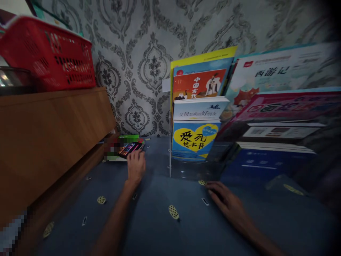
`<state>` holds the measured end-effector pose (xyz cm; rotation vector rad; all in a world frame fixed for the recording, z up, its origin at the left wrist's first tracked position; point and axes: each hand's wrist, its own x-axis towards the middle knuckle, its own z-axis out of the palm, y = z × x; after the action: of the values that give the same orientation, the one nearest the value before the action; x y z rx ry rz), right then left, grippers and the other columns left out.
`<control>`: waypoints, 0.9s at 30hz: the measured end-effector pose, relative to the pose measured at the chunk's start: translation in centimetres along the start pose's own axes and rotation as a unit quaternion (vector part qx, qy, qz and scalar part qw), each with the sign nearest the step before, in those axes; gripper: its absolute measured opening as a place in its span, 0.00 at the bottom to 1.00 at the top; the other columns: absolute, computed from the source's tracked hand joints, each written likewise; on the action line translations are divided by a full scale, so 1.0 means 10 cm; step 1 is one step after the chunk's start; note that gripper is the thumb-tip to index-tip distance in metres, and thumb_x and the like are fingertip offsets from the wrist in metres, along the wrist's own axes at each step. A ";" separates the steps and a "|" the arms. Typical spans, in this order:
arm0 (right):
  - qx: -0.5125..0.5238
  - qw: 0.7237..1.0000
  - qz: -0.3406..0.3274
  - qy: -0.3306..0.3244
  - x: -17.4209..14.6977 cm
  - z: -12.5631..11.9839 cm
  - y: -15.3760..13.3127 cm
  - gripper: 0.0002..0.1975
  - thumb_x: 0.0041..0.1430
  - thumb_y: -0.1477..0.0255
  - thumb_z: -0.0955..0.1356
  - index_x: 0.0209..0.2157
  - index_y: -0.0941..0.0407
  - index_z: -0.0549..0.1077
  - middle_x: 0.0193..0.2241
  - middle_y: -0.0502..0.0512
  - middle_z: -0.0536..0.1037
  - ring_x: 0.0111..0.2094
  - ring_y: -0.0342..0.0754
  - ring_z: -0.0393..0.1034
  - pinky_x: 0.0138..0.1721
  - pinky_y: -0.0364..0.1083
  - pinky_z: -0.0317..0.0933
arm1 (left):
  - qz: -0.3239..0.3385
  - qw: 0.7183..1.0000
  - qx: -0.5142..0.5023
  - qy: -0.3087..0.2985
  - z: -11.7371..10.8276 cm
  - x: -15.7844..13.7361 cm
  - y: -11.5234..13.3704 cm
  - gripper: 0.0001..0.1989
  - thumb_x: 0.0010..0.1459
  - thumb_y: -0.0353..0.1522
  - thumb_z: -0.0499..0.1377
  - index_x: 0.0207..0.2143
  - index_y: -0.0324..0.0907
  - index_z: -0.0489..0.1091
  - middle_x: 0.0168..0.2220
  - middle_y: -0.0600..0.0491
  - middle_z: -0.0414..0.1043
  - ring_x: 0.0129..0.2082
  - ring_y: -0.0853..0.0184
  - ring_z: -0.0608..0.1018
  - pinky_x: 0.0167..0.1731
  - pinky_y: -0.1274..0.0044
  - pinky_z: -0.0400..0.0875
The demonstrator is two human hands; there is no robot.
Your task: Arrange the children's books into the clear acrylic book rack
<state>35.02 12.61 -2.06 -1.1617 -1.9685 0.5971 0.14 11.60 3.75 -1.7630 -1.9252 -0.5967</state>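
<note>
Left-hand grip: fingers of the left hand point(136, 166) on the near edge of the dark book point(130, 149); can't tell whether it's pinched or only touched, thumb not clear. Book lies tilted on a small pile point(117, 159) at the back left of the counter point(149, 227), just beside the wooden cabinet point(58, 128). Right-hand grip: the right hand point(227, 202) is loosely curled, nothing seen in it, low in front of the clear rack point(188, 170).

Risks, my guess: dark book could slide off the pile if only its edge is caught; lower items could drag along if they stick to it. Cabinet side is close, so a leftward pull could knock it. Right knuckles could bump the rack and tip the leaning yellow-heart book point(195, 140).

Hard to see: pile's left part is pixelated, lower covers mostly covered. Palm sides hidden. Right-hand blue books point(269, 163) blurred, titles unreadable. Red basket point(71, 64) contents not visible; metal bowl point(14, 79) cut off by the left edge.
</note>
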 end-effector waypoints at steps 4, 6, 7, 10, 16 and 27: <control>-0.004 1.000 -0.006 0.005 -0.04 0.00 -0.07 0.13 0.59 0.63 0.63 0.36 0.52 0.77 0.41 0.59 0.79 0.43 0.57 0.76 0.46 0.56 0.69 | -0.080 0.996 0.045 -0.008 0.03 -0.04 -0.24 0.31 0.64 0.40 0.53 0.64 0.31 0.58 0.66 0.31 0.55 0.67 0.47 0.58 0.61 0.50 0.54; -0.005 1.000 -0.012 0.011 -0.07 -0.01 -0.11 0.12 0.59 0.66 0.63 0.35 0.53 0.77 0.41 0.60 0.79 0.43 0.56 0.75 0.47 0.56 0.69 | -0.108 0.993 0.036 -0.036 0.06 -0.09 -0.30 0.33 0.66 0.42 0.48 0.66 0.30 0.54 0.67 0.30 0.52 0.68 0.45 0.56 0.59 0.45 0.53; -0.004 1.000 -0.016 0.008 -0.08 -0.01 -0.13 0.11 0.60 0.68 0.62 0.36 0.53 0.76 0.41 0.60 0.79 0.43 0.55 0.75 0.47 0.55 0.69 | -0.113 0.992 0.028 -0.050 0.07 -0.11 -0.33 0.32 0.67 0.42 0.45 0.66 0.30 0.54 0.67 0.30 0.53 0.68 0.45 0.56 0.58 0.43 0.52; -0.010 0.999 -0.028 0.015 -0.11 -0.02 -0.14 0.11 0.60 0.72 0.62 0.37 0.54 0.76 0.41 0.59 0.78 0.44 0.53 0.74 0.48 0.53 0.68 | -0.109 0.992 0.003 -0.062 0.15 -0.13 -0.42 0.30 0.68 0.37 0.37 0.64 0.29 0.58 0.66 0.31 0.57 0.67 0.48 0.58 0.59 0.41 0.50; -0.020 0.998 -0.042 0.028 -0.15 -0.04 -0.10 0.11 0.61 0.74 0.61 0.37 0.54 0.75 0.42 0.58 0.77 0.46 0.53 0.73 0.48 0.53 0.68 | -0.096 0.994 -0.004 -0.057 0.22 -0.11 -0.56 0.30 0.65 0.37 0.38 0.61 0.34 0.65 0.63 0.36 0.64 0.65 0.50 0.63 0.60 0.47 0.53; -0.060 0.993 -0.094 0.049 -0.20 0.06 0.08 0.12 0.62 0.73 0.61 0.40 0.51 0.76 0.44 0.59 0.79 0.48 0.54 0.74 0.49 0.52 0.69 | 0.034 0.994 0.083 -0.064 0.43 -0.31 -0.79 0.26 0.55 0.27 0.48 0.50 0.52 0.77 0.61 0.51 0.68 0.63 0.54 0.68 0.62 0.52 0.55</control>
<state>35.58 11.24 -3.70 -1.0420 -2.0231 0.3209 -7.70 11.06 -1.64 -1.7893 -1.9294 -0.2968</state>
